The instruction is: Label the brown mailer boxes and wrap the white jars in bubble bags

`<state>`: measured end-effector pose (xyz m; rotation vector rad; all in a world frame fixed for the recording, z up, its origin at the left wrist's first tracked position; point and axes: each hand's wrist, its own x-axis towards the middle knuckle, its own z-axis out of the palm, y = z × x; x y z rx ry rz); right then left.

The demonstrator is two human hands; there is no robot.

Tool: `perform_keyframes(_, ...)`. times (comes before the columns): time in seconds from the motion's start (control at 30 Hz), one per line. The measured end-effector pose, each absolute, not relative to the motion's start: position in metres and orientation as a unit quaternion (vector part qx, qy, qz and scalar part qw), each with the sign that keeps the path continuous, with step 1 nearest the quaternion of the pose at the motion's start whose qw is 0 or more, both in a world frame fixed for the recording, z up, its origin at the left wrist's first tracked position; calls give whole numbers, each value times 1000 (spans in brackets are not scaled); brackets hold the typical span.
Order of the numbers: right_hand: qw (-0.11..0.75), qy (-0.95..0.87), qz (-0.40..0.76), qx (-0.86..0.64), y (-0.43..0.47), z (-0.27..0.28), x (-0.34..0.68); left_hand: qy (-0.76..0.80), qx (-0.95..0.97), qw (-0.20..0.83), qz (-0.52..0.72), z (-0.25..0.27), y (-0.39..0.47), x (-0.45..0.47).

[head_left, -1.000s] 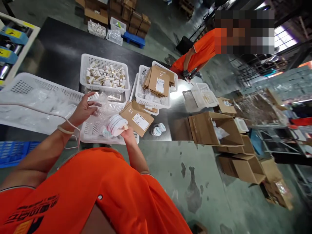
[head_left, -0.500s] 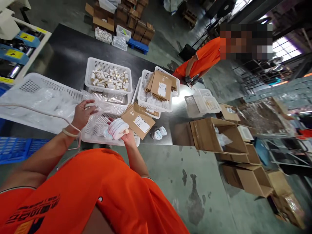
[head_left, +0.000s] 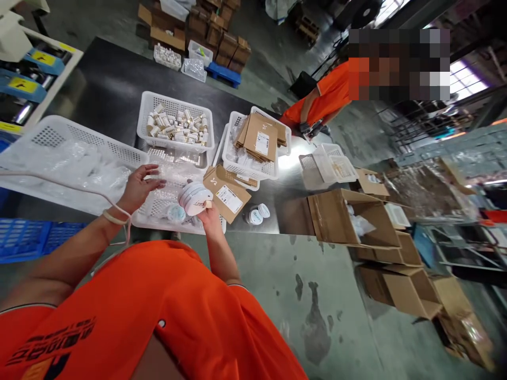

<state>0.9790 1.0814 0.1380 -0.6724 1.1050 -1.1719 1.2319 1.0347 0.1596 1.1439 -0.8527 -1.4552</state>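
My right hand [head_left: 210, 217] grips a stack of white round lids or shallow jars [head_left: 191, 197]; the upper face carries dark lettering, and I cannot tell exactly which they are. At left, my left hand [head_left: 141, 184] is open with its fingers apart, beside clear plastic wrap [head_left: 174, 172] lying over the baskets. Below both hands stands a white perforated basket [head_left: 142, 220] with clear-wrapped things in it, one of them pale blue [head_left: 176, 213]. A flat brown cardboard piece with a white label [head_left: 226, 196] leans at the basket's right. Close by on the table is a white-lidded jar [head_left: 255, 216].
A basket of small white-and-gold bottles [head_left: 178, 127] stands behind. Another basket [head_left: 249, 170] holds brown cardboard. A long basket of clear bags [head_left: 79, 163] is at left, crossed by a cable [head_left: 59, 180]. Open cartons [head_left: 332, 216] sit right. A co-worker [head_left: 322, 97] stands across the table.
My left hand has opened and lost the white piece at its fingertips. The stack in my right hand has turned, showing its lettered face, and shifted slightly up and right.
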Motion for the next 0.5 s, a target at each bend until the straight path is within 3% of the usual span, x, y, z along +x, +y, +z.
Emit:
perform_keyframes(0.13, 666, 474, -495, -295, 1083, 139, 979, -324, 547, 493, -594, 159, 1030, 1240)
perform_keyframes(0.27, 719, 402, -435, -363, 1086, 148, 968, -394, 613, 515, -451, 163, 1014, 1261)
perform_keyframes(0.43, 755, 363, -354, -417, 1092, 157, 951, -383, 525, 360, -669, 157, 1007, 1264)
perform_keyframes(0.5, 744, 384, -365, -407, 1095, 154, 949, -397, 508, 316, -696, 154, 1019, 1253)
